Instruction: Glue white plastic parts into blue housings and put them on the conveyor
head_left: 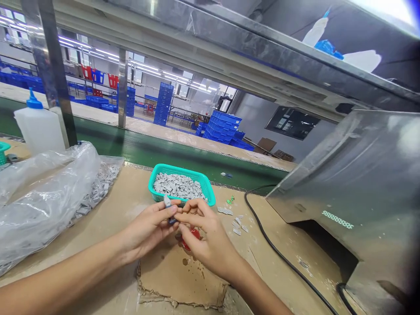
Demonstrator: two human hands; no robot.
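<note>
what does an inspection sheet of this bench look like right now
surface: worn tan bench top, with a torn, stained cardboard sheet under the hands
job's things: teal plastic basket heaped with small grey parts; a few loose grey parts on the bench
clutter: clear plastic bag with grey parts at its mouth; white bottle with blue cap; partly hidden red object
grips: left hand pinches a small grey part; right hand is beside it, above the red object
cables: black cable runs across the bench
surroundings: green conveyor belt, steel housing, stacked blue crates
</note>
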